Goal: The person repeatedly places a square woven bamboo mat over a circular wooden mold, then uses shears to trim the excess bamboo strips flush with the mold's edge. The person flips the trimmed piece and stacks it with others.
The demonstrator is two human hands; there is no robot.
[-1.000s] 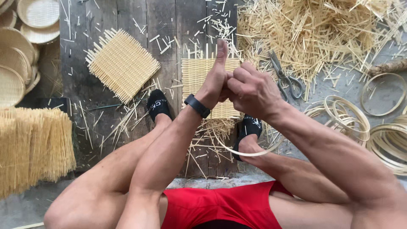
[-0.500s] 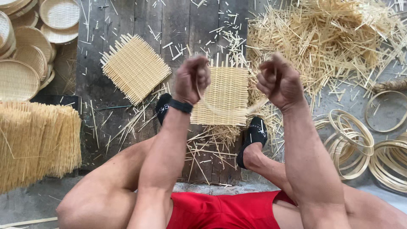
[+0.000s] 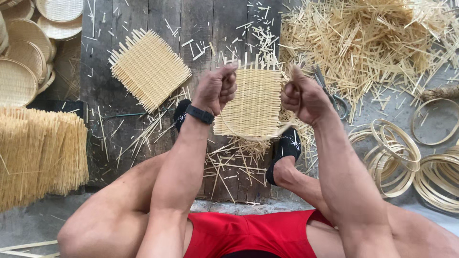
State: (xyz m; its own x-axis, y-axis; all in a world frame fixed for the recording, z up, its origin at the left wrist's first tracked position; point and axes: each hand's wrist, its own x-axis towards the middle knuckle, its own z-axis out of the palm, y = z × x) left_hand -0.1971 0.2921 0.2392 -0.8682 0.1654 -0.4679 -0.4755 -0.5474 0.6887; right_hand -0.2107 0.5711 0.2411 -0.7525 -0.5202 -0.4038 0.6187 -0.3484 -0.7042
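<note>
Your left hand (image 3: 216,90) and your right hand (image 3: 301,98) are both raised in fists over the work, held apart from each other, with a thin bamboo strip (image 3: 248,136) curving in a loop between them. The fingers of each hand are curled tight together, clamped on an end of that strip; the ends themselves are hidden inside the fists.

Directly below the strip lies a woven square mat (image 3: 256,102) on the dark wooden boards (image 3: 201,28), between your two black shoes (image 3: 286,148). Its weave looks closed across the middle, but loose stake ends poke out along its top and bottom edges, so its border is not yet trimmed or bound. A second woven mat (image 3: 149,69) lies to your left on the same boards, turned at an angle, in the same untrimmed state.

Judging from this, the flat weaving of these two pieces is done, and the strip in your hands is only being flexed into a curve, not yet fitted to anything. What is left appears to be the rimming and trimming.

Finished round trays (image 3: 28,57) are stacked at the far left, and ready bamboo hoops (image 3: 397,157) lie at your right. A pair of scissors (image 3: 330,93) rests just beyond your right hand, beside the heap of bamboo offcuts (image 3: 373,43). A bundle of long splints (image 3: 38,153) sits at your left.
</note>
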